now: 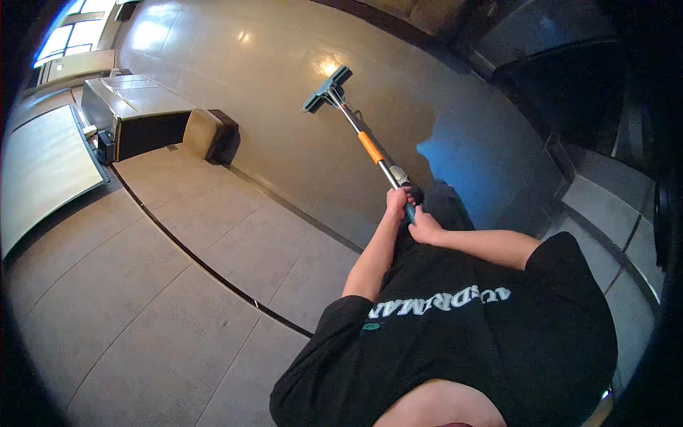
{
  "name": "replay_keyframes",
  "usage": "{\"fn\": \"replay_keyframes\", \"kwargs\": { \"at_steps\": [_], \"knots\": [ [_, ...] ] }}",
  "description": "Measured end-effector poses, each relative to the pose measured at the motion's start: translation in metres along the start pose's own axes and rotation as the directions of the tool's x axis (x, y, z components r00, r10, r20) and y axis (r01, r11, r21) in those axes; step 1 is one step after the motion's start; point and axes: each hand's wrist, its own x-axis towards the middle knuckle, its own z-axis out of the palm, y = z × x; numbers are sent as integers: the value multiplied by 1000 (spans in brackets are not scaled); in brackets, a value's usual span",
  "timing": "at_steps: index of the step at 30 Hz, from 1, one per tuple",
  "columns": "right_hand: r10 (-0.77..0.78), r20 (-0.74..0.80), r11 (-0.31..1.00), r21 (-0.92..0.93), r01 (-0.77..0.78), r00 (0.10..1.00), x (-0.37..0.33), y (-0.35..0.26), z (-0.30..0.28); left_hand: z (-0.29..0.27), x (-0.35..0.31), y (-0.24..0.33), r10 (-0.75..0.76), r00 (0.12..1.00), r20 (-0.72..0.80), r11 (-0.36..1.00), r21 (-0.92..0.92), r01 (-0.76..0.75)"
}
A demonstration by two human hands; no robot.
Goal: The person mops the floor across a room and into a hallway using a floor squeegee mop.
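A sponge mop (355, 121) with a metal pole, an orange sleeve and a dark teal grip slants away from my body. Its wide grey-green head (328, 89) rests on the shiny floor ahead, left of centre. My left hand (400, 202) is closed round the pole below the orange sleeve. Closer to my body, my right hand (426, 227) is wrapped round the dark teal end of the handle. Both hands sit close together in front of my waist.
Glossy grey floor tiles (277, 135) spread out ahead. At left are a light-topped cabinet (146, 96), a brown padded block (205, 135) and a pale panel (50, 167). A dark strip (192, 265) crosses the matte tiles. Dark furniture (562, 71) lines the right, beside a grey tiled step (605, 192).
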Motion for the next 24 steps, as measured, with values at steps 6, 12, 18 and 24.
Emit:
{"fn": "replay_keyframes", "kwargs": {
  "at_steps": [6, 12, 18, 24],
  "knots": [
    [16, 12, 1000, -12, -16, 1000, 36, -42, -18, -4, 14, 52, 31, 999, -24, 999, 24, -30],
    [3, 15, 1000, -12, -3, 1000, 83, -80, -43, 7, 23, 121, 17, 1000, -8, 999, 30, -17],
    [11, 84, 1000, -20, -9, 996, 137, -147, -78, 1, 51, 200, 44, 999, -8, 997, -57, -44],
    [22, 78, 1000, -17, -20, 997, 189, -222, -117, 2, 70, 295, 53, 999, 15, 992, -120, -50]
  ]
}}
